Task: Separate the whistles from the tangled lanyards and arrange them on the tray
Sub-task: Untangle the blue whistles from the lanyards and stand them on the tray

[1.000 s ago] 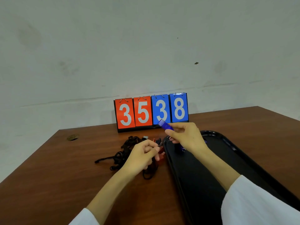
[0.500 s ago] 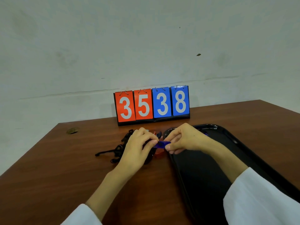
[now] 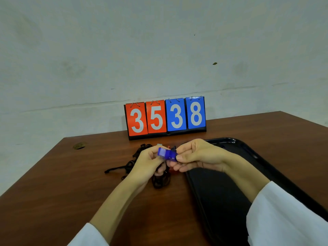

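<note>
— What lies at the left of the table [image 3: 53,192]?
— A tangle of black lanyards [image 3: 132,163], partly behind the left hand [image 3: 147,164]. Its fingertips pinch one end of a blue whistle [image 3: 166,154].
— And the other end?
— The right hand [image 3: 197,157] pinches it. The whistle is held above the table, between the lanyards and the black tray [image 3: 218,201] on the right.
</note>
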Available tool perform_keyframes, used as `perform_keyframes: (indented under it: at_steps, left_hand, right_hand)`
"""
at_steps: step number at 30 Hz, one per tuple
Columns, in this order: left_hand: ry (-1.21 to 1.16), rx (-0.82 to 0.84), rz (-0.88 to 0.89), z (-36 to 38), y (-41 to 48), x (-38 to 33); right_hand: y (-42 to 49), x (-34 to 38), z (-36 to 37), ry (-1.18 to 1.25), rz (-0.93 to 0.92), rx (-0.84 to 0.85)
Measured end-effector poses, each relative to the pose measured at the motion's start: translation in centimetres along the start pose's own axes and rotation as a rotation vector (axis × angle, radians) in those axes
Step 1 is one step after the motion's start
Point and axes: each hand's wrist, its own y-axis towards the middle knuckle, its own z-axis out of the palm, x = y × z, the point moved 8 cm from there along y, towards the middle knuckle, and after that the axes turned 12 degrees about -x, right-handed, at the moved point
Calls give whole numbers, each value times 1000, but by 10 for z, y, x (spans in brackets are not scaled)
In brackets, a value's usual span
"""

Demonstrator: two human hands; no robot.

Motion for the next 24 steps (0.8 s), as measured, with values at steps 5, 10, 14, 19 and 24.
perform_keyframes:
  at_steps: [5, 10, 14, 19, 24]
  left_hand:
    - [-96, 35, -78, 13, -4, 9]
    - [37, 35, -67, 16, -5, 11]
    - [209, 154, -23, 28, -12, 9]
    - [466, 59, 225, 27, -13, -4]
    - [604, -65, 354, 14, -12, -12]
  right_hand:
    - [-2, 10, -20, -74, -125, -369]
    - [-12, 16, -43, -349, -257, -759]
    - [-25, 24, -56, -612, -343, -981]
    - [-21, 22, -42, -1081, -231, -796]
    - [-14, 11, -26, -1180, -198, -517]
